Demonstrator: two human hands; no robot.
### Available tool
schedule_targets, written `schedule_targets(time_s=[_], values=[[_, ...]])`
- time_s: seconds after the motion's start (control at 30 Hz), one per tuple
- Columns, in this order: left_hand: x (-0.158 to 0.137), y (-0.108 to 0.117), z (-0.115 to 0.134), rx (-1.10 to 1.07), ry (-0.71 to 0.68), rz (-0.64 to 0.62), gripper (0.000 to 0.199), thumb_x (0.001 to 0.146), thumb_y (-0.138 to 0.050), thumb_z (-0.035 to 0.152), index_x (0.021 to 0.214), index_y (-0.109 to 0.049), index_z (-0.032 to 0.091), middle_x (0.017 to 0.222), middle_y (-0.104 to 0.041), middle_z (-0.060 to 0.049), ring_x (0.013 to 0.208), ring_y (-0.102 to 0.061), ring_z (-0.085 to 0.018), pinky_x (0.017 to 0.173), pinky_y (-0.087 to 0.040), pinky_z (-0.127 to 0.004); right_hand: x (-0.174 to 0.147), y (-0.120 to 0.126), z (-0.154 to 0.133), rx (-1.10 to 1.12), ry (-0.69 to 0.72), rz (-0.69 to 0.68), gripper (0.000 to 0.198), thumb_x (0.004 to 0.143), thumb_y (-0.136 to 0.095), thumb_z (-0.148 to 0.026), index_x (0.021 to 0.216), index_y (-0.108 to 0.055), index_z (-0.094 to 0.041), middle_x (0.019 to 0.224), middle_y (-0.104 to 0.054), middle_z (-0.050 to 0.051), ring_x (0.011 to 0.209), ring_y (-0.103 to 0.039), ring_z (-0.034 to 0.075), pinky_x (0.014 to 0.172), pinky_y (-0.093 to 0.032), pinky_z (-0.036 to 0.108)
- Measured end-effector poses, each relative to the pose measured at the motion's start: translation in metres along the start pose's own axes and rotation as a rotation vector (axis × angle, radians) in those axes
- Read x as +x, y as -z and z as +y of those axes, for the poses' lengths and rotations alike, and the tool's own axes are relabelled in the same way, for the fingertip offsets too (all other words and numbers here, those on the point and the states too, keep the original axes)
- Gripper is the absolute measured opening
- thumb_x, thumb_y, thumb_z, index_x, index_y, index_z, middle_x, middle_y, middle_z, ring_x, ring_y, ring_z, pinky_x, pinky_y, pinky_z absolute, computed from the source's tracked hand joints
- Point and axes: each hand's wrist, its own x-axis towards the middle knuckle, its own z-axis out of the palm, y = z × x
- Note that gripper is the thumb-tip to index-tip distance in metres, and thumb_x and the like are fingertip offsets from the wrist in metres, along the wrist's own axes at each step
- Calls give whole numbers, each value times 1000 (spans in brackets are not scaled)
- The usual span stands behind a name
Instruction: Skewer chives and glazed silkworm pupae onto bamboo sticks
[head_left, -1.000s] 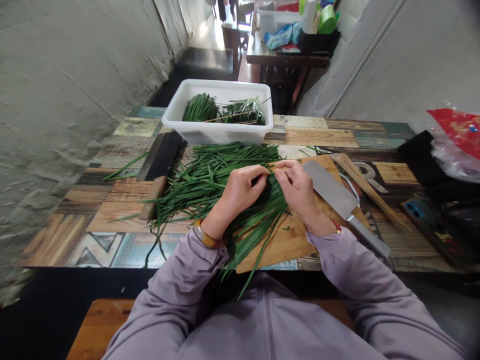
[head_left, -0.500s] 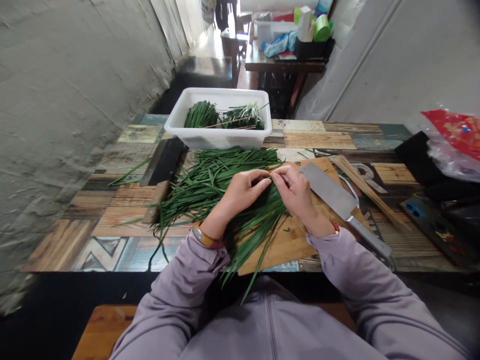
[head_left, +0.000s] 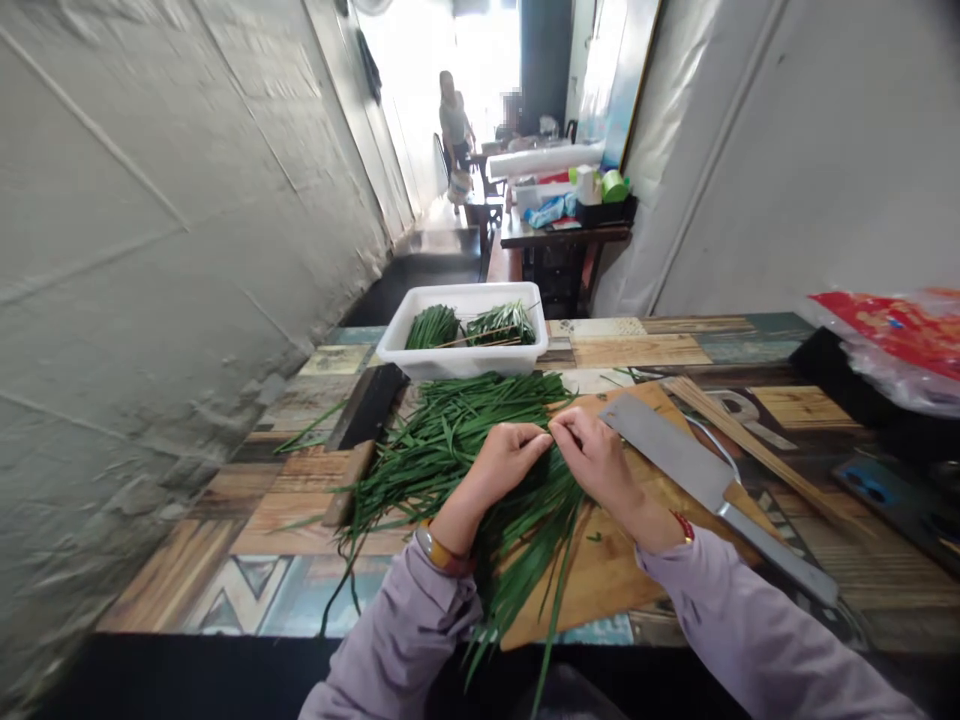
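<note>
My left hand and my right hand meet fingertip to fingertip over a heap of long green garlic chives. Both hands are closed in a pinch. Leaves fan out from beneath my right fingers toward the front edge; what sits between my left fingertips is too small to make out. Under the near leaves lies a wooden cutting board. A cleaver rests on the board, right of my right hand, its handle pointing to the near right.
Behind the heap stands a white plastic tub holding bundled chives. Bamboo skewers lie right of the cleaver. A dark block and a wooden piece are at left. A phone lies far right. A person stands in the background.
The view has tilted up, so the table appears lower and the far room with a person shows. My hands stay pinched together over the chives, with small finger movements.
</note>
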Motion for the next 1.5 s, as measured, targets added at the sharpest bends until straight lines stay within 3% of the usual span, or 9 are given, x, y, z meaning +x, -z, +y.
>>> schedule_targets(time_s=[0.23,0.63,0.93,1.13,1.33,1.5], values=[[-1,5,2,29,-9,-43,41,90,-45,46,62,-45,17,63,-34,4,63,-31,-10,59,-25,-24,-1,-1,1,0,56,6,17,96,-47,-27,85,-59,-23,77,-71,3,70,-69,18,65,-50,26],[1,-2,-3,0,15,-27,45,87,-47,49,56,-36,19,59,-27,5,59,-24,-9,56,-21,-25,-2,-6,5,-60,24,-23,19,97,-45,-28,86,-59,-23,77,-71,4,72,-69,19,66,-49,27],[0,2,0,-67,40,-82,39,83,-55,49,64,-50,16,62,-37,5,61,-30,-9,55,-24,-23,1,-1,1,50,2,-47,18,96,-47,-28,84,-60,-23,75,-69,2,70,-67,17,66,-49,26],[-2,5,6,-184,66,-37,40,78,-61,49,60,-45,17,58,-35,6,56,-29,-8,52,-23,-23,3,18,5,160,-159,-97,33,101,-39,-43,110,-64,-22,80,-71,4,76,-68,18,70,-50,28],[2,20,3,-294,107,143,33,77,-67,45,66,-56,15,60,-44,5,55,-33,-7,52,-24,-22,14,36,28,342,-299,-320,45,98,-41,-55,93,-65,-18,73,-68,2,55,-62,13,54,-47,24],[5,26,-2,-282,79,246,31,77,-67,43,68,-58,15,60,-46,4,57,-36,-8,54,-26,-22,13,40,24,355,-288,-524,28,93,-53,-40,87,-67,-17,71,-70,1,57,-64,12,55,-48,22]])
